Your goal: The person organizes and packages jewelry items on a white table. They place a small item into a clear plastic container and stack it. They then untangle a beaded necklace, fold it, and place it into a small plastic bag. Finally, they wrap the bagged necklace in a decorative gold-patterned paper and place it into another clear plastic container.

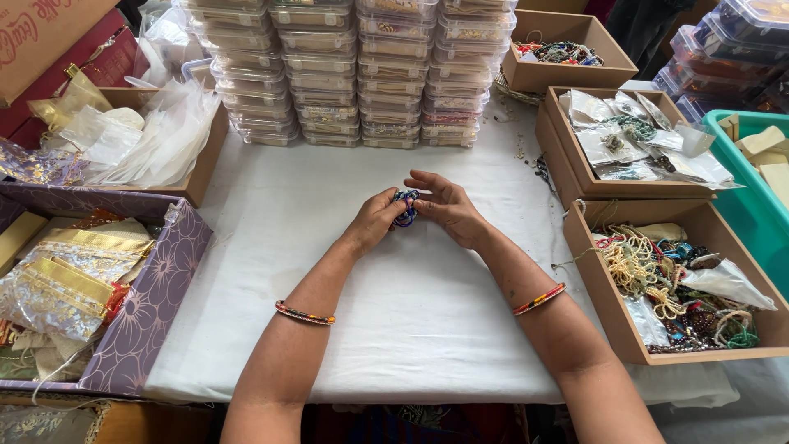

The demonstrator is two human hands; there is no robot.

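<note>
**Both hands closed on a small beaded bundle at the middle of the table**

A small bundle of blue and purple beads (405, 205) sits pinched between the two hands, just above the white tablecloth (411, 312) and a little far of its centre. The left hand (376, 220) is curled round the bundle's left side, fingers bent in and gripping it. The right hand (448, 210) meets it from the right — thumb and lower fingers on the beads, the upper fingers stretched out loosely over the top. Each wrist wears a thin multicoloured bangle, one on the left forearm (305, 313) and one on the right (539, 299).

Outward from there, to the right, stands a brown cardboard box (612, 316) filled with tangled bead strings in cream, red, green and blue. Beyond it, farther back, a second brown box (567, 156) holds small clear packets, and a third (534, 74) holds more beads. A teal plastic crate (740, 197) stands at the right edge.

At the far side, behind the hands, rise stacks of flat clear plastic cases (353, 74). To the left, a purple flower-patterned box (152, 304) holds gold and silver gift pouches — and behind it an open box (205, 156) is heaped with clear plastic bags.
</note>
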